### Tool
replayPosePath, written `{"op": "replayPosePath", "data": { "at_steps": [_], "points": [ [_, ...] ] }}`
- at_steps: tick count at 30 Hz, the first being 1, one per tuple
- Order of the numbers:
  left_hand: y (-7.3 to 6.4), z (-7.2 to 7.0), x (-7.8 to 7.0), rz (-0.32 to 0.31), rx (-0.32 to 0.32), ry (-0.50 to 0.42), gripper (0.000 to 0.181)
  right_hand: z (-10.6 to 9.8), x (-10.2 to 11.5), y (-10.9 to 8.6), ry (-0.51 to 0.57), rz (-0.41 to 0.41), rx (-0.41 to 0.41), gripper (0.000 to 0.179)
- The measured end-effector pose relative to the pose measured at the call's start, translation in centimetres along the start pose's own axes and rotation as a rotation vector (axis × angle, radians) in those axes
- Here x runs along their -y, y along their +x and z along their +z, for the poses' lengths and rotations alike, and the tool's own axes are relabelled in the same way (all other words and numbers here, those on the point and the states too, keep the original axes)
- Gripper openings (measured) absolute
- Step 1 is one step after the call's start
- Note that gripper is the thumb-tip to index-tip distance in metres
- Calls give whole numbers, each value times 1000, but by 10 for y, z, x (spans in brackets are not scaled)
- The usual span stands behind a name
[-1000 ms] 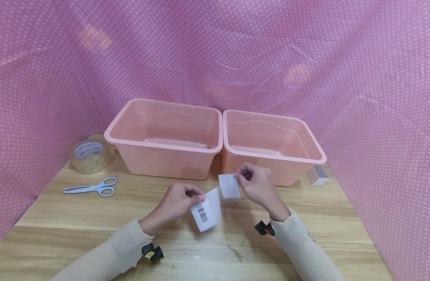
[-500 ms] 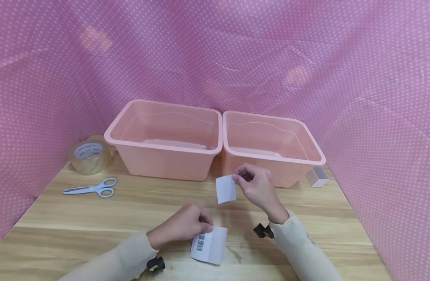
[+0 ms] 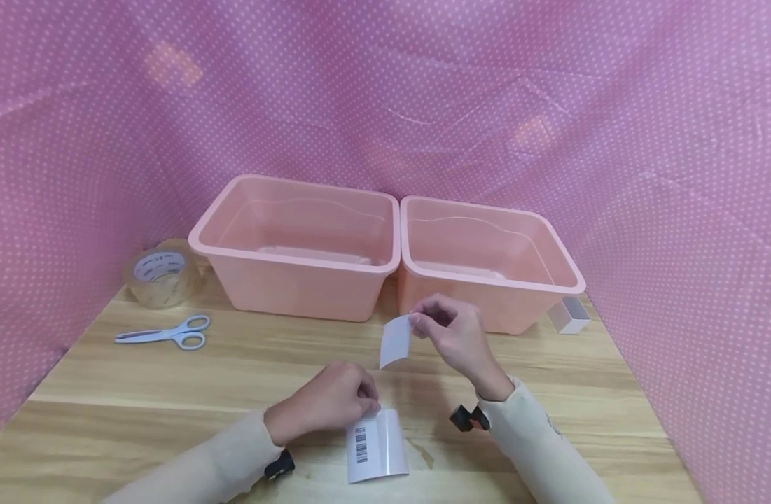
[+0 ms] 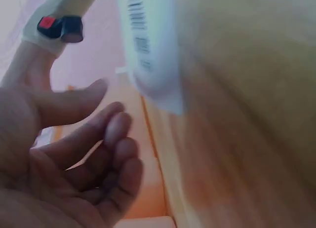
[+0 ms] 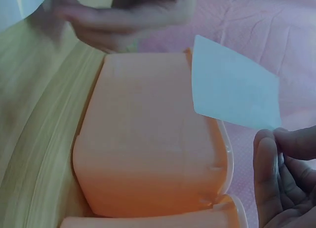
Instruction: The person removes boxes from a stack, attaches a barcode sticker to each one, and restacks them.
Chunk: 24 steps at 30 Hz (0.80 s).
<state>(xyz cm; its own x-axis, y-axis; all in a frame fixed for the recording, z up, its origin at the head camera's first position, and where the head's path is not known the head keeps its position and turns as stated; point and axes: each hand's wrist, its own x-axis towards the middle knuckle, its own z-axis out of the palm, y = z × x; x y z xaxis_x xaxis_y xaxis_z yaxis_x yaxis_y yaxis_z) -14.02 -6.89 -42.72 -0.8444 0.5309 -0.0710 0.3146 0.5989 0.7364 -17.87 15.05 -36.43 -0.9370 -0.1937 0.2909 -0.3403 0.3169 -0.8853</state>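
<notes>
In the head view my right hand [image 3: 457,339] pinches a corner of a small white paper slip [image 3: 394,341] and holds it above the table. The right wrist view shows that slip [image 5: 232,85] hanging flat between thumb and index fingertip. A curled, glossy white barcode label [image 3: 385,448] sits low on the table, in front of my left hand [image 3: 331,399]. In the left wrist view the thumb and loosely bent fingers of my left hand [image 4: 84,144] stand apart with nothing between them. The barcode label [image 4: 148,55] is just beyond these fingertips.
Two pink bins [image 3: 297,290] [image 3: 480,301] stand side by side at the back. To the left are a clear tape roll [image 3: 163,276] and blue scissors [image 3: 164,334]. A small white box [image 3: 569,316] stands beside the right bin. Pink dotted cloth [image 3: 385,98] surrounds the table.
My left hand has brought the barcode label down toward the table's front, and its fingers have come off it. The white slip in my right hand has shifted slightly left and turned.
</notes>
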Motion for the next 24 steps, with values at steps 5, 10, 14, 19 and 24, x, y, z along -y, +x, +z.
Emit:
{"op": "replayPosePath", "data": {
  "at_steps": [5, 10, 14, 19, 24],
  "points": [
    [8, -14, 6, -87, -62, -468, 23, 3, 0, -1, 128, -45, 13, 5],
    [12, -20, 12, -141, 77, -1043, 46, 9, -2, -4, 223, -140, 57, 7],
    [12, -20, 13, -173, 149, -1207, 44, 13, -4, -6, 236, -165, 75, 6],
    [11, -22, 13, -206, 118, -1261, 25, 14, -5, -7, 233, -171, 84, 4],
    [11, -25, 12, -240, 54, -1252, 25, 13, -5, -6, 240, -192, 97, 4]
  ]
}}
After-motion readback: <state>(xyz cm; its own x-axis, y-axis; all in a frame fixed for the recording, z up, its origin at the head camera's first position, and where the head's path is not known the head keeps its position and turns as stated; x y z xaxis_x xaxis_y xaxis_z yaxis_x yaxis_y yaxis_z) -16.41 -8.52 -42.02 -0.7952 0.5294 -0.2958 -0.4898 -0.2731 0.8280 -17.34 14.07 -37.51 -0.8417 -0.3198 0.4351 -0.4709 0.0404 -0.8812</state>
